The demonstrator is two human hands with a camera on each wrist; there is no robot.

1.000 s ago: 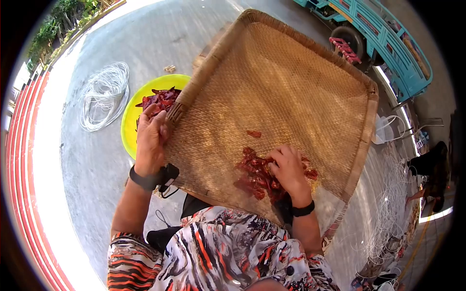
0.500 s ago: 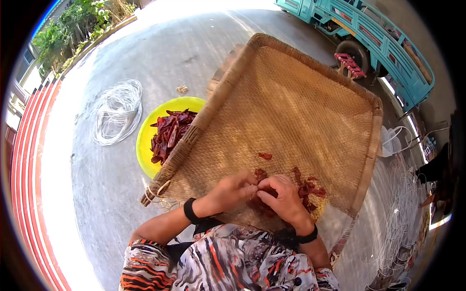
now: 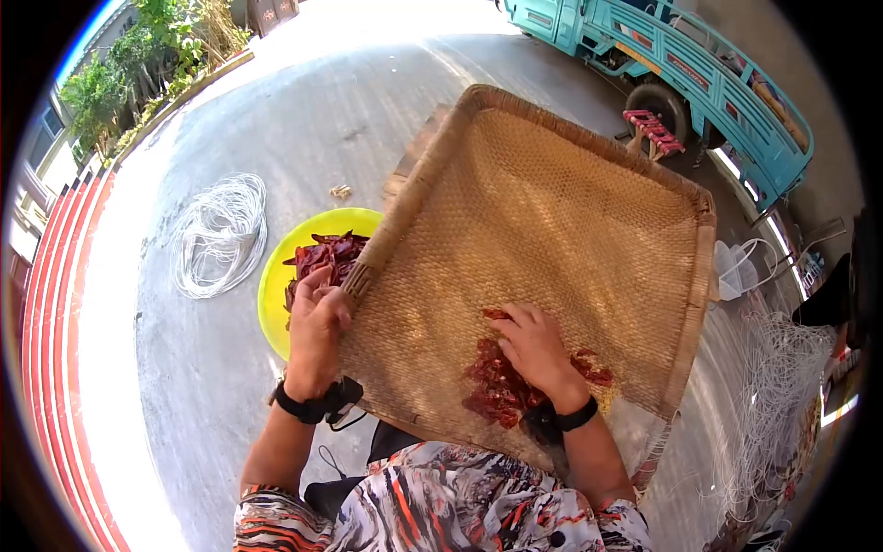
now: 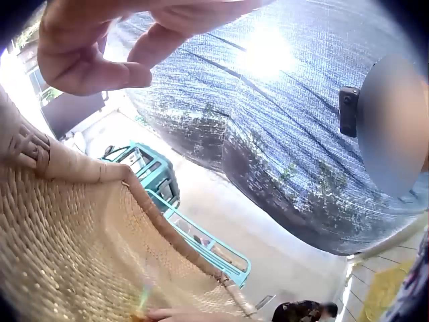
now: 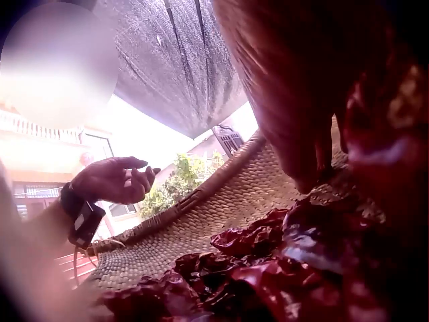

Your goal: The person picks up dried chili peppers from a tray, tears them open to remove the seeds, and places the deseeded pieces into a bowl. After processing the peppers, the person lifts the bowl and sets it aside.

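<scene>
The left hand [image 3: 315,336] is raised over the woven tray's [image 3: 570,193] left rim, beside a yellow plate [image 3: 276,276] of dark red dried chilies [image 3: 338,256]. Its fingers are loosely bent, with nothing visible between them in the left wrist view. Over the tray, the right hand [image 3: 538,350] reaches away from the body, fingertips at a lone red chili piece [image 3: 497,314]; whether they pinch it is unclear. Below its palm lies a heap of torn red chilies [image 3: 497,386], with more pieces [image 3: 591,368] and yellow seeds [image 3: 607,397] to its right.
Coiled white cord [image 3: 219,235] lies on the ground left of the plate. A small pale pile [image 3: 340,191] is beyond the plate. A pink-topped stool [image 3: 653,133] and teal cart [image 3: 681,69] stand at back right, above a clear container [image 3: 734,271] and tangled white strands [image 3: 773,396].
Both hands were together over the heap half a second ago. The left has swung back left beside the plate; the right has reached outward to the lone chili piece.
</scene>
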